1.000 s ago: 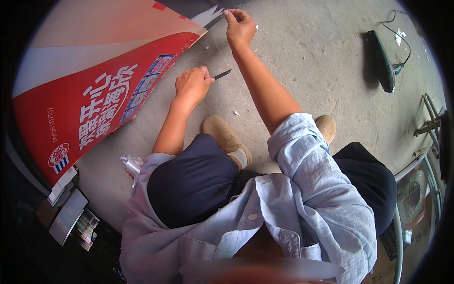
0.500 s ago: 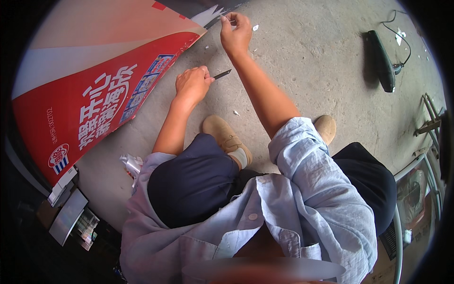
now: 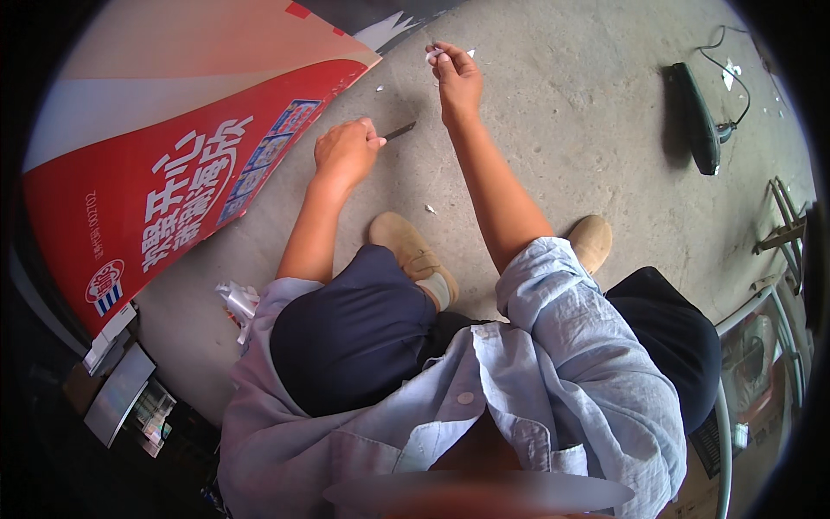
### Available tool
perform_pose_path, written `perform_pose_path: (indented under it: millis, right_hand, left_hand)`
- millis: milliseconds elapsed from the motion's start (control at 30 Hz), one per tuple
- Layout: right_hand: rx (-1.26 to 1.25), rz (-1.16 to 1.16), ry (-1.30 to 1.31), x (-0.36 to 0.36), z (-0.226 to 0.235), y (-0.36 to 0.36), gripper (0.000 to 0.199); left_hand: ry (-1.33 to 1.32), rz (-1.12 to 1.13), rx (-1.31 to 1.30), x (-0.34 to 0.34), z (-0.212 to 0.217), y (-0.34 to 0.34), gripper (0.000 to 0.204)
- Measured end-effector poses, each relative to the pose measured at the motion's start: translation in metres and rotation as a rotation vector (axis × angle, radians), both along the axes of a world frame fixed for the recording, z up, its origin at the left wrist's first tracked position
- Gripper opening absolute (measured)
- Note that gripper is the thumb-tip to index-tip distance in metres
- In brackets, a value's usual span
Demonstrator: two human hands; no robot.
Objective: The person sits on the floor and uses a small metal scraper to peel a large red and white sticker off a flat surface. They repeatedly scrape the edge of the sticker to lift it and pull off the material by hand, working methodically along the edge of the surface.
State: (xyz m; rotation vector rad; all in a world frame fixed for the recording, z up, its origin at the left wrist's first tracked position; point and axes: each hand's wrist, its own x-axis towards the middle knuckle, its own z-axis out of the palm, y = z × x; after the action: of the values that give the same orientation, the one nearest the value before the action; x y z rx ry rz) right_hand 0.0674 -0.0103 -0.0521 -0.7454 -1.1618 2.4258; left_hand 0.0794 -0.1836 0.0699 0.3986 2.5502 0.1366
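Observation:
My left hand [image 3: 347, 154] is closed around a knife with a narrow dark blade [image 3: 399, 131], which points right over the concrete floor. The handle is mostly hidden in the fist. Farther out, my right hand [image 3: 458, 82] pinches a small curled white scrap [image 3: 435, 56] between thumb and fingers. To the left of both hands stands a large red and cream printed panel [image 3: 173, 186]; its right edge is close to my left hand. Torn white strips [image 3: 387, 33] stick out at the panel's far corner.
A black corded appliance like a hair dryer [image 3: 697, 121] lies on the floor [image 3: 536, 112] at the far right. Small white scraps [image 3: 430, 208] are scattered about. A metal tube frame [image 3: 726, 432] is at lower right, a crumpled silvery wrapper [image 3: 238, 303] by my left knee.
My right hand has drawn away from the panel's far corner, moving right and slightly nearer, with the white scrap in its fingers. My left hand and knife have shifted slightly left.

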Motion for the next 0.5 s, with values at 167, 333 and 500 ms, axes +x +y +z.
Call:
perform_pose_path:
  millis: [167,333,500]
  right_hand:
    - [-0.278,0.104,-0.19,0.01,0.018,0.018,0.028]
    - [-0.255,0.135,-0.214,0.018,0.019,0.028,0.025]
    - [-0.089,0.189,-0.227,0.018,0.02,0.034,0.022]
  left_hand:
    - [-0.014,0.047,-0.021,-0.004,0.007,0.005,0.023]
    - [0.008,0.058,0.015,-0.01,0.006,-0.001,0.026]
    - [0.041,0.094,0.004,-0.014,0.015,0.0,0.024]
